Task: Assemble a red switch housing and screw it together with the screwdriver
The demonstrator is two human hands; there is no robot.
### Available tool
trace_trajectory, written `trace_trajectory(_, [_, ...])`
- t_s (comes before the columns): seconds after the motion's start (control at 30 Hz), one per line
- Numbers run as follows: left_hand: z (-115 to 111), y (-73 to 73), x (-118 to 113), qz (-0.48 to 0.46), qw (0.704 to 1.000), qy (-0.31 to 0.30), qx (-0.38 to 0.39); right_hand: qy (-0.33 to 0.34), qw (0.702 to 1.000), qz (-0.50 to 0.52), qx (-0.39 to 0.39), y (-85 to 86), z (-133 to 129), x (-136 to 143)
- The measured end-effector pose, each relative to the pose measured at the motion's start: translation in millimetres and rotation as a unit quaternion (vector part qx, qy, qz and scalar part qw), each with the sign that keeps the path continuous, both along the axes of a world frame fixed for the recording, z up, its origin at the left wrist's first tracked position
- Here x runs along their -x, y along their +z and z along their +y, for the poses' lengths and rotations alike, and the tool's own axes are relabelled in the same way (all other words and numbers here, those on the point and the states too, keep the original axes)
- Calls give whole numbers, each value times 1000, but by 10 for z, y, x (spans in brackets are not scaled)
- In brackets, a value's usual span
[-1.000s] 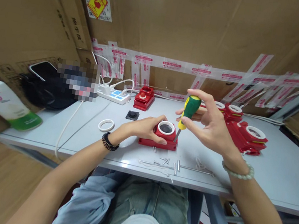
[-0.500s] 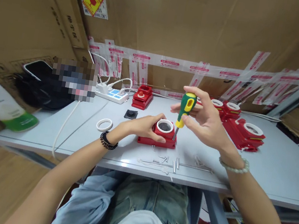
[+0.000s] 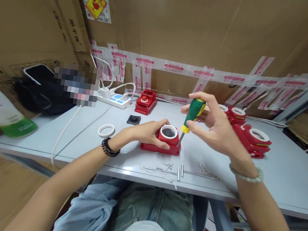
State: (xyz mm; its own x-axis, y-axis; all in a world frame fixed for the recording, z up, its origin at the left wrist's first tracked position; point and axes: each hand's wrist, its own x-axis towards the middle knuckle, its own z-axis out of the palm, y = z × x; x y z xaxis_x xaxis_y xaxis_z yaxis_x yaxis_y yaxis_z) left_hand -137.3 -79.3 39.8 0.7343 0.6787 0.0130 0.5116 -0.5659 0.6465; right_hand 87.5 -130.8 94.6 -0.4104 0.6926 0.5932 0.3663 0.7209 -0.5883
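Observation:
My left hand [image 3: 151, 134] is wrapped round the left side of a red housing [image 3: 160, 149] with a white ring [image 3: 168, 131] on top, which lies on the table. In my right hand [image 3: 212, 119] is a green and yellow screwdriver [image 3: 195, 112], gripped by the handle with fingers and thumb. Its shaft leans down to the right end of the housing, and the tip touches down near that corner. Several small screws [image 3: 168, 166] and two metal pins [image 3: 180, 172] lie in front of the housing, close to a thin metal rod [image 3: 200, 174].
A loose white ring [image 3: 106, 130] and a black square part [image 3: 134, 120] lie to the left. Behind stand a red housing [image 3: 146, 102] and a power strip [image 3: 115, 99]. More red housings [image 3: 252, 140] are at the right. A white and green tube [image 3: 1, 111] sits far left.
The screwdriver handle has turned in my right hand and leans slightly more to the right. My left hand stays on the red housing. The view has shifted slightly.

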Motion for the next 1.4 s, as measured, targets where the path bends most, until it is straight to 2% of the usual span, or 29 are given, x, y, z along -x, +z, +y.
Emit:
trace_trajectory(0.07, [-8, 11, -4, 4, 1000, 6, 4, 46, 998, -3, 36, 62, -23, -61])
trace_trajectory(0.1, [-10, 13, -5, 3, 1000, 9, 5, 45, 998, -3, 35, 73, -28, -69])
trace_trajectory(0.3, [-12, 7, 0, 0, 1000, -4, -7, -134, 988, 30, -71, -98, 18, 124])
trace_trajectory(0.37, [-12, 10, -1, 4, 1000, 2, -3, -147, 985, 30, -81, -132, 36, 143])
trace_trajectory(0.43, [-13, 15, -4, 2, 1000, 4, 3, -103, 993, 19, -64, -109, 43, 90])
trace_trajectory(0.57, [-16, 23, -3, 1, 1000, 5, 10, 54, 997, -35, 32, 36, 25, -104])
trace_trajectory(0.63, [-20, 26, -1, 0, 1000, 5, 9, 62, 996, -42, 39, 95, 9, -150])
trace_trajectory(0.8, [-28, 26, -3, -1, 1000, 1, 0, -63, 996, -51, -48, 82, -28, -17])
trace_trajectory(1.1, [-34, -2, -4, -6, 1000, 8, -6, -242, 954, -55, -167, -49, -109, 282])
trace_trajectory(1.23, [-18, -21, -16, -18, 1000, 12, -19, -269, 942, -66, -192, -68, -113, 354])
trace_trajectory(1.4, [11, -32, -71, -14, 998, 49, -38, -269, 946, -50, -176, -78, 40, 301])
